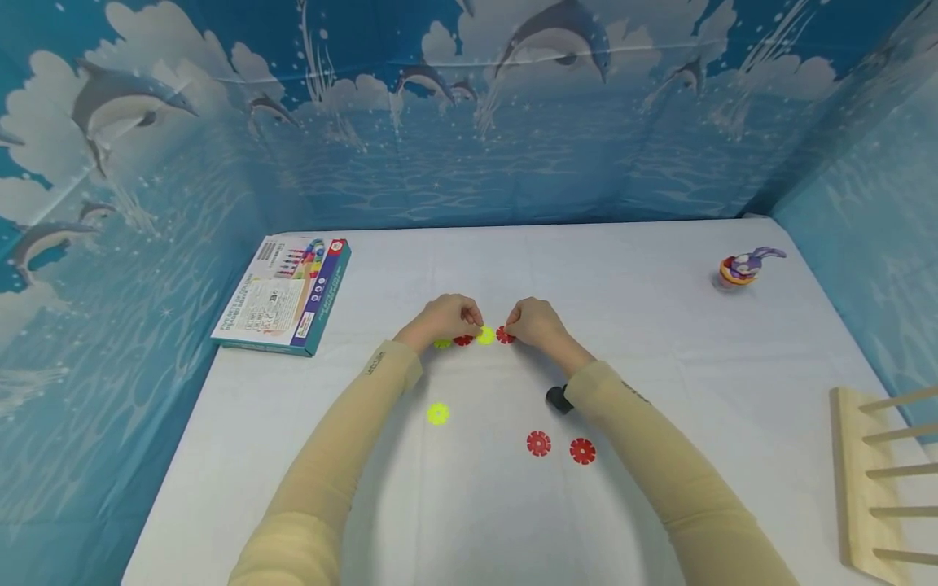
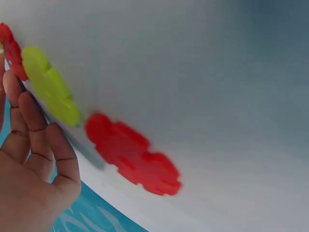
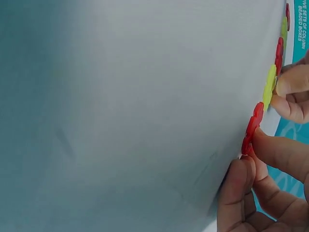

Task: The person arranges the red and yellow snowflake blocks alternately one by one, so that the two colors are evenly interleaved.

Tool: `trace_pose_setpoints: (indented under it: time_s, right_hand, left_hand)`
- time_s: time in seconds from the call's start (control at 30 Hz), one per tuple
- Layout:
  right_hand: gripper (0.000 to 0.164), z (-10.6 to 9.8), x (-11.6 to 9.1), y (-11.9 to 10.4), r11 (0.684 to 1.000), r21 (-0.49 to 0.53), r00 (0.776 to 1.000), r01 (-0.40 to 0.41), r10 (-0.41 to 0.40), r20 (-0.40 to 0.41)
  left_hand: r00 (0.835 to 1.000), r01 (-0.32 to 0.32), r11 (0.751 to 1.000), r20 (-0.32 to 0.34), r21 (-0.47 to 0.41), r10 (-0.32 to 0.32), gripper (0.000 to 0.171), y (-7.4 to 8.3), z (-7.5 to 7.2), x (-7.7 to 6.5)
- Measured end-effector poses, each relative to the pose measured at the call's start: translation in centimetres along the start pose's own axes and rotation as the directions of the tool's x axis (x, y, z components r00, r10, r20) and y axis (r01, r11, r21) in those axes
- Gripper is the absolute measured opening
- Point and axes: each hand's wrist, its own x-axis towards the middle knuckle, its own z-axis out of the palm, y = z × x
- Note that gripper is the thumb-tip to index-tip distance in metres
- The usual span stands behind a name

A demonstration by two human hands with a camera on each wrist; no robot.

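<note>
Slotted plastic discs, red and yellow-green, stand in an alternating row across the middle of the white table. My left hand pinches a yellow-green disc between thumb and finger. Just right of it, my right hand pinches the red disc at the row's end. These two discs are edge to edge in the right wrist view. Leftward the row continues with a red disc, a yellow-green disc and another red disc; the left hand partly hides this stretch from the head view.
Nearer me lie a loose yellow-green disc and two loose red discs, one left of the other. A flat box is at the left, a purple-eared toy at the far right, a wooden rack near right.
</note>
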Motion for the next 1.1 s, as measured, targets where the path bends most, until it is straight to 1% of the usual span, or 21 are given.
trace_pose_setpoints:
  time_s: [0.13, 0.4, 0.57, 0.7, 0.9, 1.0, 1.1]
  right_hand:
    - [0.008, 0.0, -0.1, 0.0, 1.000, 0.001, 1.000, 0.002, -0.002, -0.004]
    - [0.009, 0.0, 0.0, 0.1, 1.000, 0.026, 1.000, -0.004, 0.004, 0.004]
    - [0.008, 0.0, 0.1, 0.2, 1.000, 0.025, 1.000, -0.006, 0.006, 0.003]
    - [0.009, 0.0, 0.0, 0.2, 1.000, 0.020, 1.000, 0.006, -0.006, 0.004]
    - [0.011, -0.3, -0.3, 0.2, 0.999, 0.033, 1.000, 0.007, -0.008, 0.006]
    - [0.014, -0.5, -0.9, 0.1, 0.999, 0.045, 1.000, 0.012, -0.013, 0.012]
    - [0.015, -0.6, -2.1, -0.1, 0.997, 0.063, 0.999, 0.033, -0.034, 0.015]
  left_hand:
    - [1.000, -0.015, 1.000, -0.013, 0.023, 0.016, 0.013, 0.4, 0.2, 0.2]
    - [0.998, -0.069, 0.997, 0.003, 0.037, 0.069, 0.013, 1.2, 0.9, 0.9]
    - [0.996, -0.091, 0.993, -0.016, 0.073, 0.093, 0.011, 1.3, 1.3, 1.3]
    - [0.997, -0.073, 0.994, -0.021, 0.078, 0.074, 0.011, 1.4, 1.3, 1.4]
    - [0.999, -0.042, 0.998, -0.013, 0.042, 0.043, 0.011, 1.6, 1.1, 1.4]
    - [0.999, -0.035, 0.999, -0.009, 0.025, 0.035, 0.011, 1.6, 1.1, 1.4]
    - [1.000, -0.030, 0.999, -0.007, 0.024, 0.030, 0.011, 1.6, 1.1, 1.4]
